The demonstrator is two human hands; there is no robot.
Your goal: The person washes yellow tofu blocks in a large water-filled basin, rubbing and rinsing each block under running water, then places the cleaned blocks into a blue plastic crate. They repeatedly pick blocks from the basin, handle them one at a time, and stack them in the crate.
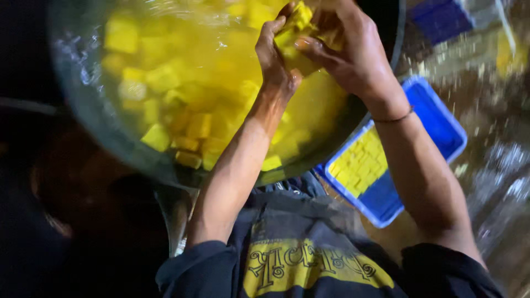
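Blue rectangular tray [441, 124] lower right of big pan, partly filled: yellow cut squares in tight grid [360, 163] at its near-left end, rest of tray floor bare blue. Second blue container [441, 17] at top right edge, blurred, partly cut off. Wet, glistening ground [505, 171] on right, detail smeared. Dark shirt with yellow printed panel [309, 265] along bottom edge. Left side in deep shadow, nothing readable.
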